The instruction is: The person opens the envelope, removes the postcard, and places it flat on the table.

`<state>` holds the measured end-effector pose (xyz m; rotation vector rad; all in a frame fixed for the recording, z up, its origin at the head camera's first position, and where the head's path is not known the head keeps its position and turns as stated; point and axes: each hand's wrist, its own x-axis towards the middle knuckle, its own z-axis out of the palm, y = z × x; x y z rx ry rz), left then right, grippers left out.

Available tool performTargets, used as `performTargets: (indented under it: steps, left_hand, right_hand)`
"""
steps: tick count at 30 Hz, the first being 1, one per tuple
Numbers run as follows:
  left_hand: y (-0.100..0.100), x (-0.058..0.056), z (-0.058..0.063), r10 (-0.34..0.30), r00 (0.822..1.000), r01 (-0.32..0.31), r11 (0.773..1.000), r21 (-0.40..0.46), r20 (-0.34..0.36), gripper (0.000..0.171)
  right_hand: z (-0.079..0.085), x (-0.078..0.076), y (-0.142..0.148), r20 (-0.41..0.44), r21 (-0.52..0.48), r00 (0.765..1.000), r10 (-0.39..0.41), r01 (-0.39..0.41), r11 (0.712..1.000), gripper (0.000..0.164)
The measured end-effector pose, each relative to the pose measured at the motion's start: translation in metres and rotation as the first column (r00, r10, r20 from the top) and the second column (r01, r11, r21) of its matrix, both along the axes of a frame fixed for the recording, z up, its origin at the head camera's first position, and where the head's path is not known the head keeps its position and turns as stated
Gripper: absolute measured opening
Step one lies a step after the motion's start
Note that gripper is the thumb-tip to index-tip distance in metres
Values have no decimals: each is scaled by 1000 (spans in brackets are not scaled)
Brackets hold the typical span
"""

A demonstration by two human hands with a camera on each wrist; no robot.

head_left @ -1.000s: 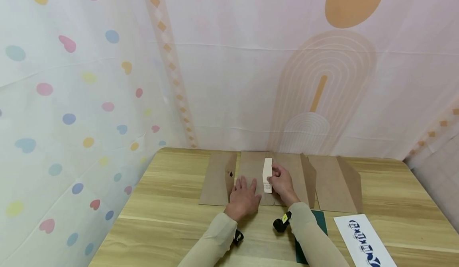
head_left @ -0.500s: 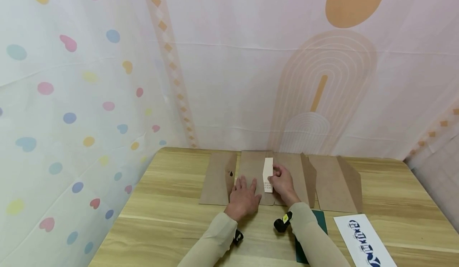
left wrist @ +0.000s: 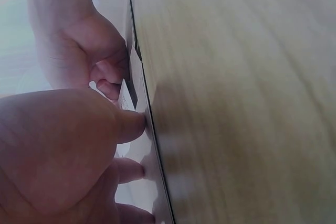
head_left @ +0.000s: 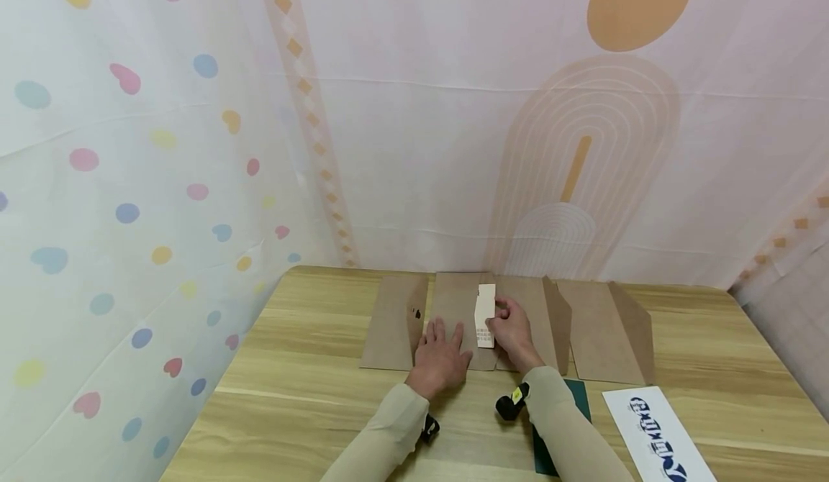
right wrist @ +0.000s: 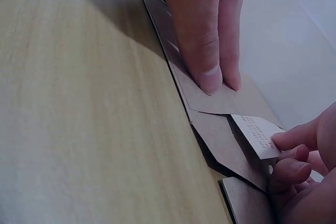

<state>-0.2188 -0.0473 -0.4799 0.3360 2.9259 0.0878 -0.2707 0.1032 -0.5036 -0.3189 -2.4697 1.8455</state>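
Note:
Flat on a brown paper envelope (head_left: 453,291) rests my left hand (head_left: 440,363), its fingers spread and pressing the paper. In the right wrist view, two fingers (right wrist: 210,74) of that hand touch the envelope. At this envelope's right side my right hand (head_left: 513,331) pinches a pale, flap-like paper strip (head_left: 484,309) with small print at its lower end. The strip stands partly raised from the brown paper in the right wrist view, its printed face (right wrist: 257,135) showing. Whether it is joined to the envelope cannot be told. Part of its right edge is hidden by the fingers.
Further brown envelopes lie in a row: one at left (head_left: 386,324) and others at right (head_left: 521,302), (head_left: 599,338). A dark green sheet (head_left: 544,453) lies partly under the right forearm. A white printed card (head_left: 622,410) sits near the right front of the wooden table (head_left: 272,410).
The pale strip has shifted slightly right with the right hand's fingers, and its tilt has changed a little. The left hand has stayed in place.

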Motion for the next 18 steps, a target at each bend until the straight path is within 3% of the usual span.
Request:
performTargets:
  steps: [18]
  left_hand:
    - [1,-2,0,9,1000,-9,1000,11,9,58]
  right_hand:
    - [1,0,1,0,22,1000,-15,15,1000,55]
